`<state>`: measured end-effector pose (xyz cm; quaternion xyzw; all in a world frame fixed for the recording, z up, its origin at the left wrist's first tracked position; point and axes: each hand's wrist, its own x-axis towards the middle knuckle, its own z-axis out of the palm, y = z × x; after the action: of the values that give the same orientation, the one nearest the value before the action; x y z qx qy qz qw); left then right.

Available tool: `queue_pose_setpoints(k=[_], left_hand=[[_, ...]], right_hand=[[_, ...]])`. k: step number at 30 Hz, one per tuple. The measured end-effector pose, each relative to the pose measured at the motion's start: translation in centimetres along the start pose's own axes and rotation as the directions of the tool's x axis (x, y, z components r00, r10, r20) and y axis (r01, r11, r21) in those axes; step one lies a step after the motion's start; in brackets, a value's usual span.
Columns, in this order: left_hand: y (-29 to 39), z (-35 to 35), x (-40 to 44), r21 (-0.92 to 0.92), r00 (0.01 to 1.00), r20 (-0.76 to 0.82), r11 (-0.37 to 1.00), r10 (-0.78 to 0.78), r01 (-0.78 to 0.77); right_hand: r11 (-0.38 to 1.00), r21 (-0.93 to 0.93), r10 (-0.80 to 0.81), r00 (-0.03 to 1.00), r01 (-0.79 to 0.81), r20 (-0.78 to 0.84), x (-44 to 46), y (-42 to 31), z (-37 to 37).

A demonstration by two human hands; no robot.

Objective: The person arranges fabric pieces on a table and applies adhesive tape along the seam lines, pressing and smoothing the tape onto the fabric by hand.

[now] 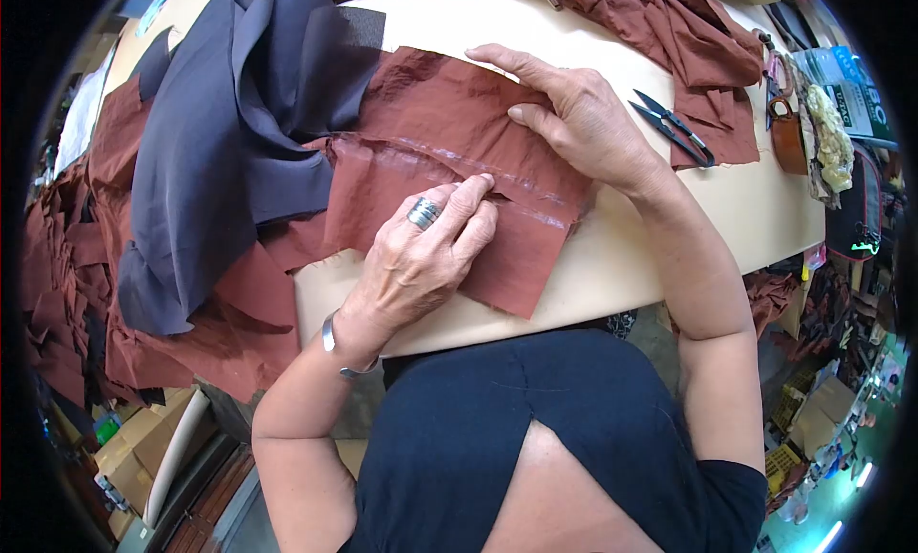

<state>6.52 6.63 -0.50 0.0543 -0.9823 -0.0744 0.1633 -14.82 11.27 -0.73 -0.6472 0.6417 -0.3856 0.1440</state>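
A rust-brown cloth piece (521,257) lies on the cream table, with whitish shiny streaks along a fold or seam across its middle. My left hand (426,242), with a wide silver ring and a cuff bracelet, has its fingers pressed together at that fold, the tips pinching the cloth. On the upper right part of the cloth rests my right hand (579,113), its index finger and thumb spread apart over the fabric. Dark grey fabric (215,161) lies in folds left of the piece, touching its left side.
Black thread snips (674,130) lie on the table (755,204) to the right. More brown cloth (660,27) is heaped along the back, with another pile (67,285) at the left. A brown leather holder (789,137) and plastic bags (856,94) sit at the right edge.
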Motion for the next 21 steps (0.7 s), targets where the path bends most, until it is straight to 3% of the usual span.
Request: queue_pose_setpoints(k=[7, 15, 18, 21], left_hand=[[-0.2, -0.4, 0.1, 0.098, 0.986, 0.038, 0.982, 0.161, -0.164], [0.3, -1.5, 0.7, 0.173, 0.957, 0.165, 0.948, 0.240, -0.268], [0.2, -0.8, 0.2, 0.134, 0.975, 0.100, 0.968, 0.198, -0.210], [0.8, -0.3, -0.2, 0.106, 0.998, 0.023, 0.993, 0.051, -0.053]], right_hand=[[1.000, -0.008, 0.004, 1.000, -0.004, 0.013, 0.0, 0.0, -0.1], [0.999, -0.008, 0.034, 0.999, -0.033, 0.036, 0.0, 0.0, -0.2], [1.000, 0.002, 0.011, 1.000, -0.011, 0.021, 0.1, -0.1, -0.1], [1.000, 0.017, -0.020, 1.000, 0.020, 0.004, 0.0, 0.2, -0.1]])
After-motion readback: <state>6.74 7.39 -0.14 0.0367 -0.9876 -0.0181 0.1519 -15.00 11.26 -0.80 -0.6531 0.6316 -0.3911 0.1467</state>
